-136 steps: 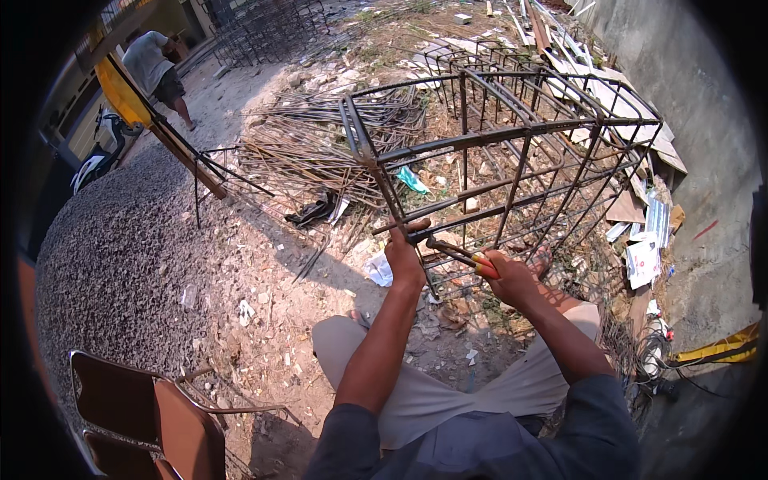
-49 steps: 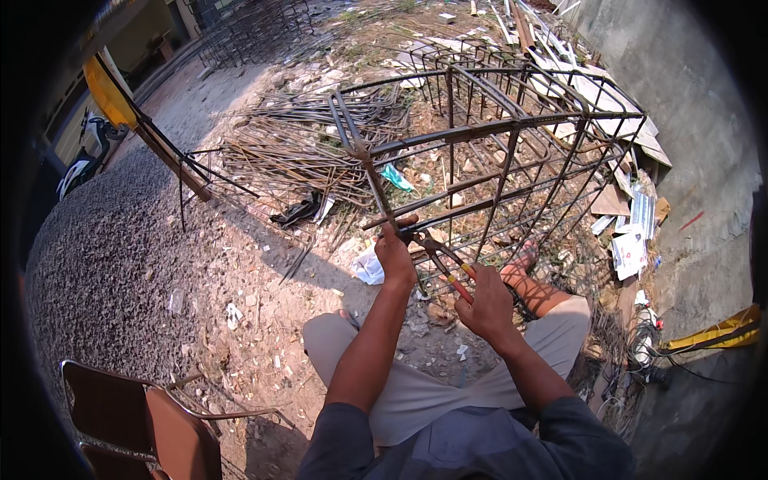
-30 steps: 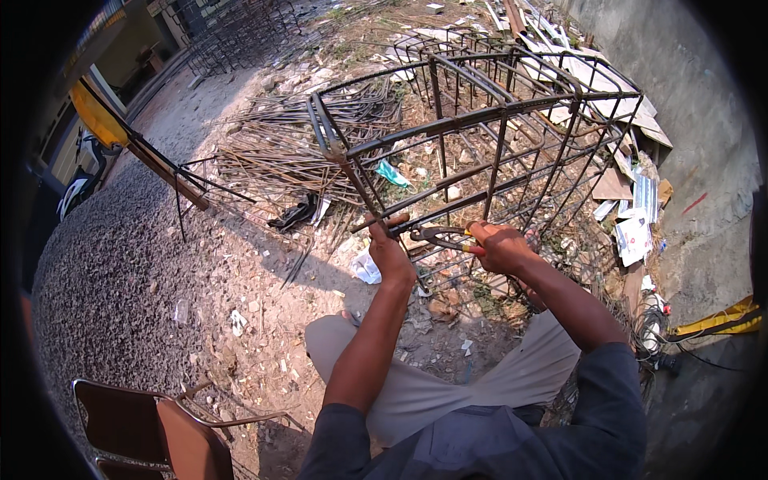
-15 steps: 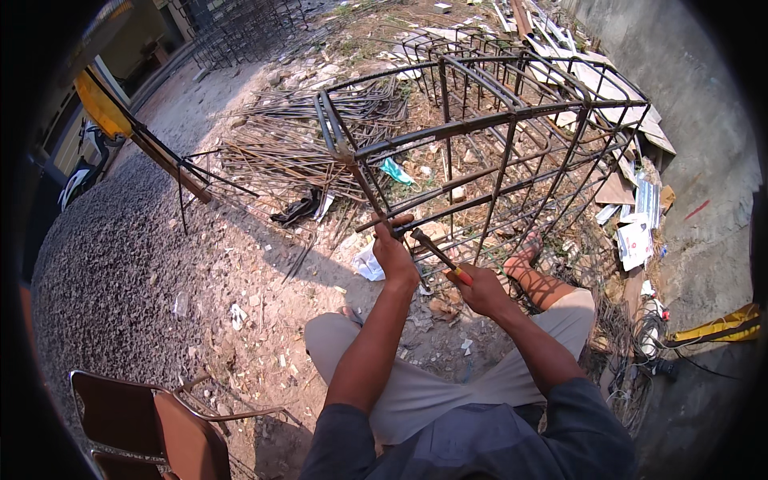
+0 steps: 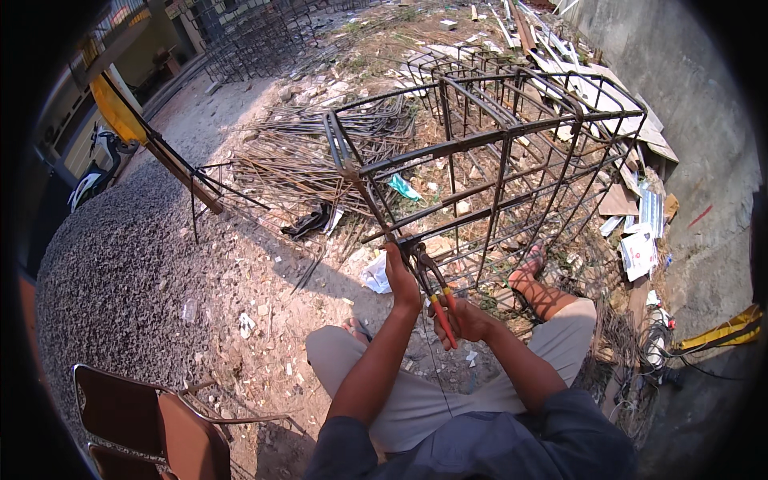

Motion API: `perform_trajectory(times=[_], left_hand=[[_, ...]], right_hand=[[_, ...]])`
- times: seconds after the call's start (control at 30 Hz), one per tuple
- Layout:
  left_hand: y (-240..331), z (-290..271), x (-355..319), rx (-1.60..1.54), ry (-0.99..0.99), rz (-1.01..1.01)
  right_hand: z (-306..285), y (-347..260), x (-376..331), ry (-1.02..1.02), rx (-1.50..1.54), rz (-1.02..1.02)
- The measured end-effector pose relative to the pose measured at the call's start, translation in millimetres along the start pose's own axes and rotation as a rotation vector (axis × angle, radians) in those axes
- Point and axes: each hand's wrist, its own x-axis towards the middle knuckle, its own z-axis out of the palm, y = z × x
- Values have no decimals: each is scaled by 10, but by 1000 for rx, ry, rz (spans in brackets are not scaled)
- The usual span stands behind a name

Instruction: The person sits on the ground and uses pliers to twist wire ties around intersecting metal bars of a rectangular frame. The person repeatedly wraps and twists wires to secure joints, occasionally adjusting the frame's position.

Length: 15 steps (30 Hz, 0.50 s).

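A cage of tied steel rebar [image 5: 464, 146] stretches from in front of me toward the far right. My left hand [image 5: 402, 282] is closed at its near lower corner, against the bars; part of its fingers is hidden. In my right hand [image 5: 470, 322] is a pair of pincers [image 5: 442, 304] with red and yellow handles, slightly spread. The pincers' dark jaws reach the same corner, beside my left fingers. A thin wire [image 5: 436, 364] runs down from near the hands toward my lap.
Loose rebar [image 5: 296, 160] lies in a heap beyond the cage. A gravel mound [image 5: 120, 272] rises at left, a brown chair [image 5: 188, 432] stands near left. Along the concrete wall [image 5: 716, 232] at right are boards and scraps. A yellow-topped post [image 5: 120, 108] leans at upper left.
The pincers have swung more upright, with their jaws now at the cage corner and handles spread apart. My right hand has moved down and slightly left. A thin wire now shows below the hands.
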Motion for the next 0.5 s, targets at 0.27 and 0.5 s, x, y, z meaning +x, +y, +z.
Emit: perform_trajectory(times=[0.27, 0.5], left_hand=[[-136, 78, 4, 237, -7, 230], [-129, 125, -46, 325, 39, 244]], right_hand=[[532, -164, -156, 488, -608, -26], [191, 13, -99, -3, 44, 20]])
